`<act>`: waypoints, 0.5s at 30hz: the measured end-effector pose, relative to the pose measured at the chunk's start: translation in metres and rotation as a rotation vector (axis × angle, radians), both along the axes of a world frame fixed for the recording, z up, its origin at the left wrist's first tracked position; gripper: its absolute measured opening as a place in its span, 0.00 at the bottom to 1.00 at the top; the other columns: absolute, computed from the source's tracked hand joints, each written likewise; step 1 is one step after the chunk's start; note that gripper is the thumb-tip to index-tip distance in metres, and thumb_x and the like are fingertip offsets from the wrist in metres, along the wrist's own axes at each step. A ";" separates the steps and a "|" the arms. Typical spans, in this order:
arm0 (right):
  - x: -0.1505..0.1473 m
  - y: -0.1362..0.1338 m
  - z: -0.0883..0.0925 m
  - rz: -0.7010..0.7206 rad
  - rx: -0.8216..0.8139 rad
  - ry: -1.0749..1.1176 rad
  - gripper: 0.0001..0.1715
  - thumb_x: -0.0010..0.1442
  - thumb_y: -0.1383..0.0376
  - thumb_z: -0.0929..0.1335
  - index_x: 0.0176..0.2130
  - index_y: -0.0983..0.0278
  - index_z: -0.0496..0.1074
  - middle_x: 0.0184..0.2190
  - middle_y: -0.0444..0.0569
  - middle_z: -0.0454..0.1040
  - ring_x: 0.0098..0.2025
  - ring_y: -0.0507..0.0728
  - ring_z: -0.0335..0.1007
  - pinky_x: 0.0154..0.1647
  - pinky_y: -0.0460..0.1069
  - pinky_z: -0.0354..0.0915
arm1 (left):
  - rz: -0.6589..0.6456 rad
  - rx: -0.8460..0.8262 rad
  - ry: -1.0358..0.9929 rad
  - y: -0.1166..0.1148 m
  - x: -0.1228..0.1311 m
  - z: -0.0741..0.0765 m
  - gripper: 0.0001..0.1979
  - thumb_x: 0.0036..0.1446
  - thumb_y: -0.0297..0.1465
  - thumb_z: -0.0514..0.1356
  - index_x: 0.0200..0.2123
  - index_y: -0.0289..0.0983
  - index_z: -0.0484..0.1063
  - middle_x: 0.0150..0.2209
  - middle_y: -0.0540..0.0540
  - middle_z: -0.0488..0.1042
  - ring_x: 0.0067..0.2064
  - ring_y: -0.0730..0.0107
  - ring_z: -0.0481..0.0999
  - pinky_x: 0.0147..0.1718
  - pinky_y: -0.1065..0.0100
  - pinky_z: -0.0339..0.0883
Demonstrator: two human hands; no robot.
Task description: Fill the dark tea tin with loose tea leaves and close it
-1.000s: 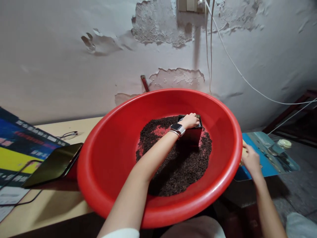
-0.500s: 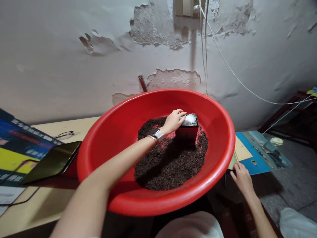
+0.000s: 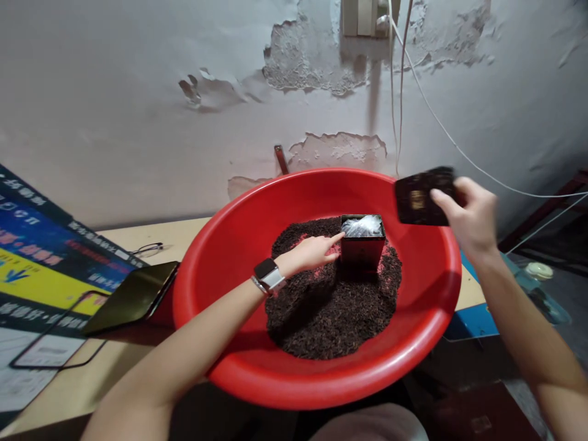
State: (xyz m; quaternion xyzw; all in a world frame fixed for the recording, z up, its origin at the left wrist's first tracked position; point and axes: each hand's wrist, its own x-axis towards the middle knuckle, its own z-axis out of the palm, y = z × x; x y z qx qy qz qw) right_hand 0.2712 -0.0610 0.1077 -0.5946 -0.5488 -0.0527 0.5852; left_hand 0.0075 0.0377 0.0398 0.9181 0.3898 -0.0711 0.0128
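Our right hand (image 3: 475,214) now rises beside the red basin (image 3: 294,395), pinching a dark panel (image 3: 417,197).
Half-open, holding nothing, our left hand (image 3: 313,252) reaches the tin (image 3: 362,252) inside; a shove could tip it.

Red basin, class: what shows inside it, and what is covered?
The red basin holds loose dark flakes and an open box with clear plastic in its mouth; the left hand is beside it. Anything beneath the box or plastic is hidden.
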 end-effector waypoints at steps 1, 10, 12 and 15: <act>-0.012 0.023 0.005 0.156 -0.099 0.076 0.18 0.50 0.59 0.69 0.20 0.62 0.57 0.19 0.39 0.55 0.23 0.48 0.50 0.26 0.46 0.52 | 0.011 0.020 0.013 -0.001 0.000 0.000 0.30 0.65 0.36 0.50 0.68 0.36 0.48 0.48 0.38 0.77 0.46 0.56 0.78 0.42 0.65 0.67; -0.035 0.121 -0.047 0.366 -0.898 -0.079 0.21 0.57 0.58 0.67 0.18 0.63 0.61 0.13 0.43 0.63 0.18 0.50 0.61 0.24 0.46 0.58 | 0.309 0.162 -0.062 0.004 -0.004 -0.007 0.25 0.67 0.33 0.44 0.65 0.29 0.55 0.49 0.34 0.76 0.48 0.53 0.78 0.42 0.61 0.69; -0.020 0.120 -0.044 0.370 -0.962 -0.233 0.26 0.59 0.53 0.65 0.16 0.62 0.60 0.12 0.45 0.64 0.18 0.51 0.62 0.25 0.47 0.60 | 0.257 0.142 -0.093 0.004 -0.004 -0.011 0.28 0.67 0.32 0.45 0.67 0.31 0.48 0.53 0.36 0.74 0.50 0.56 0.76 0.44 0.63 0.68; -0.001 0.120 -0.035 0.272 -1.036 -0.374 0.26 0.60 0.51 0.64 0.18 0.63 0.64 0.17 0.50 0.69 0.21 0.54 0.67 0.30 0.49 0.65 | 0.197 0.104 -0.072 0.001 0.000 -0.018 0.29 0.67 0.31 0.45 0.69 0.33 0.44 0.52 0.38 0.75 0.49 0.59 0.76 0.43 0.65 0.68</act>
